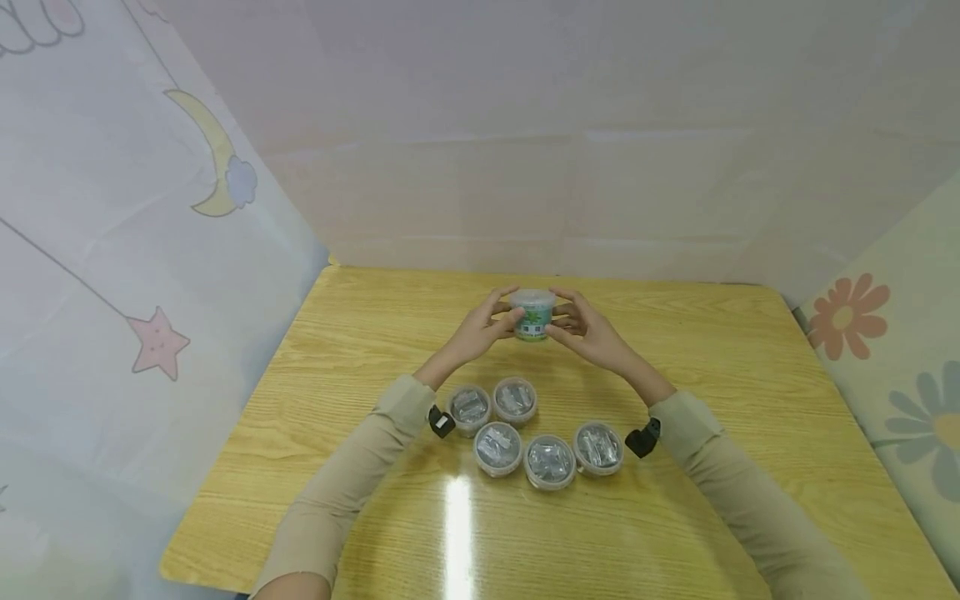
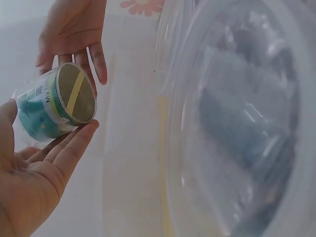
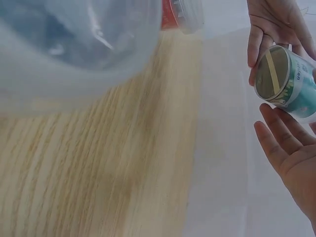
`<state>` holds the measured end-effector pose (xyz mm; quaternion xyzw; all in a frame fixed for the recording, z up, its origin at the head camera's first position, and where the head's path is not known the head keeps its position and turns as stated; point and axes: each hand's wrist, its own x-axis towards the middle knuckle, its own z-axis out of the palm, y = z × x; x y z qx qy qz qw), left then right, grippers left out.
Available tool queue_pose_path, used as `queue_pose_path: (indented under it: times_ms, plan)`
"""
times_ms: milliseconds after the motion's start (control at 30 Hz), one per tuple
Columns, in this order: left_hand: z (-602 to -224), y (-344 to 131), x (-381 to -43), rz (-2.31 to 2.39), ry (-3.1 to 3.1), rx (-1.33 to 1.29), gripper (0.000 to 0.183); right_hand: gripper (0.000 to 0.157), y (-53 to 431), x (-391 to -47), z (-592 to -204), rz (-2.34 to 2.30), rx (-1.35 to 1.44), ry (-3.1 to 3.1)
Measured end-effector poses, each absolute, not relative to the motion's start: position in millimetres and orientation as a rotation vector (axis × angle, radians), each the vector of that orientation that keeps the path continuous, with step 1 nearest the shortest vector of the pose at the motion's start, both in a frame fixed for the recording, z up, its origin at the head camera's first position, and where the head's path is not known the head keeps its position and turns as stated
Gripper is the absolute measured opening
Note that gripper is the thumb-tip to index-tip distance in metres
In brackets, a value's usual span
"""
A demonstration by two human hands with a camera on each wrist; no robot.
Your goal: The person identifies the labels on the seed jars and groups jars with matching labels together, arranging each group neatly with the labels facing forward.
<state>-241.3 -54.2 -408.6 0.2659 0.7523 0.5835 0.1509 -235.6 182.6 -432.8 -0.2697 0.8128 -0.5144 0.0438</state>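
A small clear plastic tub (image 1: 533,315) with a teal and green label is held up above the far part of the table. My left hand (image 1: 480,327) grips its left side, thumb on the front and fingers behind. From the right, my right hand (image 1: 591,335) grips it the same way. Both wrist views show the tub's base with a yellow strip across it, the tub (image 2: 39,111) lying between the two hands. Nearer than the hands, several similar lidded tubs (image 1: 550,461) stand grouped on the table, with grey, shiny packets visible inside.
The wooden table (image 1: 315,383) runs back to a pale cloth backdrop (image 1: 510,200). Side cloths carry a moon, a star and flowers. Standing tubs lie between my forearms, one tub (image 2: 247,118) very close to the left wrist camera. Light glares off the table's front.
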Motion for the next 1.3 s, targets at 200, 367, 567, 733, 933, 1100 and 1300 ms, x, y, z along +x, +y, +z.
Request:
queue_pose_path:
  times_ms: [200,367,567,733,933,1100,1300]
  plan:
    - [-410,-54,-243,1.654,2.176,0.747,0.056,0.051,175,-226,-408,-1.509,-0.822,2.573]
    - [-411,-53,-246,1.621,2.192,0.756,0.059,0.045,171,-224,-400,-1.491,-0.753,2.612]
    - [-412,-54,-249,1.573,2.202,0.771,0.061,0.046,171,-227,-400,-1.532,-0.672,2.579]
    - [-412,-56,-252,1.490,2.267,0.795,0.060,0.048,172,-229,-401,-1.547,-0.644,2.559]
    - [-435,-56,-270,1.460,2.348,0.799,0.060,0.049,172,-232,-404,-1.559,-0.653,2.567]
    - [-443,-58,-277,1.448,2.404,0.795,0.062,0.052,171,-234,-404,-1.554,-0.656,2.563]
    - [-443,-59,-279,1.429,2.433,0.801,0.063,0.059,170,-234,-403,-1.514,-0.628,2.566]
